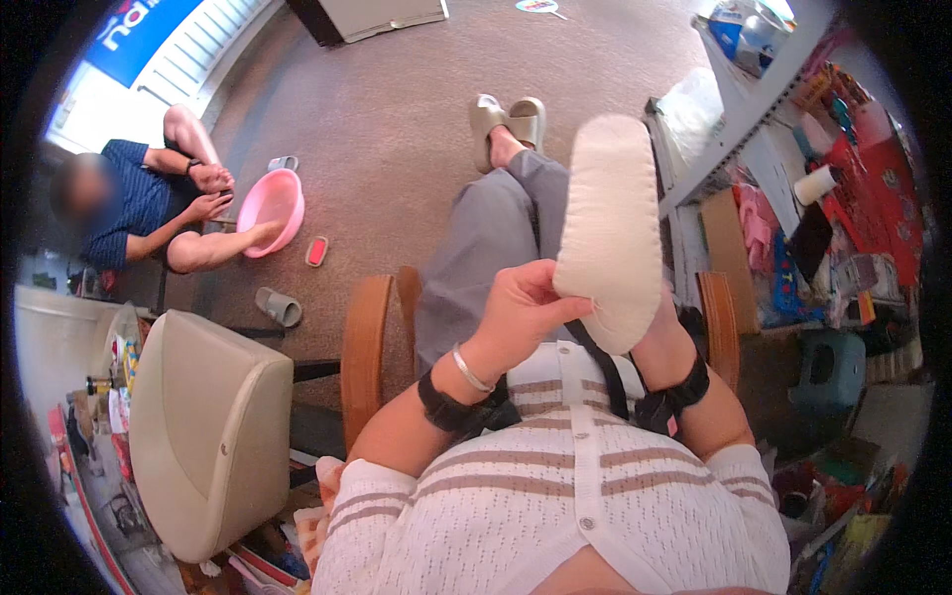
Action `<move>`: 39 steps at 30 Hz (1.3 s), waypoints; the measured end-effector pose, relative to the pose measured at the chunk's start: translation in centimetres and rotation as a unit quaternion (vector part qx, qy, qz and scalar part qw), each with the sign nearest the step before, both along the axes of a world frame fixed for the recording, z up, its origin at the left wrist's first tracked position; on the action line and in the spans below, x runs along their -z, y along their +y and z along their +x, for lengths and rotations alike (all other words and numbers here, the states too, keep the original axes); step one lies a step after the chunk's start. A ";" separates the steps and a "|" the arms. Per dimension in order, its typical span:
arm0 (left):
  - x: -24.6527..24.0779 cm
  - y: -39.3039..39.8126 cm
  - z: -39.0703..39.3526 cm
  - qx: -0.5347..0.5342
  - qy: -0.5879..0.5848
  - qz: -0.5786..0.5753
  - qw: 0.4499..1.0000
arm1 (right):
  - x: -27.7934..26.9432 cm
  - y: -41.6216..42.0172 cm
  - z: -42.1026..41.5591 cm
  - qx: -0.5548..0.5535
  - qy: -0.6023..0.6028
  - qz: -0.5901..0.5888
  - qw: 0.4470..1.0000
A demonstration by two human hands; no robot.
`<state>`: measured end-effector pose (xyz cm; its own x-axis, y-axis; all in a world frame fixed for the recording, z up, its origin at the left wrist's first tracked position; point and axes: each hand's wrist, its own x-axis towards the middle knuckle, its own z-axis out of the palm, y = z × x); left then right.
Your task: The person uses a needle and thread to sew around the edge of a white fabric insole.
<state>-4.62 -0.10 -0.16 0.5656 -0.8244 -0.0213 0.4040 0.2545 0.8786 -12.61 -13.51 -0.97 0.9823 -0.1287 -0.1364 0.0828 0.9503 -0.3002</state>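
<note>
A cream fabric shoe insole (610, 216) with stitches along its edge stands upright before me, toe end away from my body. My left hand (524, 309) pinches its left edge near the heel between thumb and fingers. Close to that thumb, a thin pale thread (597, 309) lies on the insole's face. Behind the heel's right side is my right hand (664, 335), holding the insole. Most of its fingers are hidden by the sole, and no needle can be made out.
Wooden armrests (366, 357) flank me. A beige chair (201, 439) stands at left. Beyond it a seated person (141, 201) has a foot in a pink basin (286, 208). Slippers (280, 307) and a red-faced brush (317, 251) lie on the floor. Metal shelving (744, 149) with goods is at right.
</note>
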 end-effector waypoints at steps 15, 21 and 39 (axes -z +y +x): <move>0.3 -0.2 0.1 -0.036 0.103 0.033 0.994 | 2.9 -6.3 2.1 0.215 0.061 -0.197 0.955; 0.1 0.4 1.1 -0.045 0.058 0.078 0.994 | 3.0 -3.2 2.3 0.096 0.063 -0.454 0.884; -0.9 0.2 0.9 -0.060 0.057 0.082 0.993 | 1.9 -1.9 1.3 0.005 -0.002 -0.426 0.905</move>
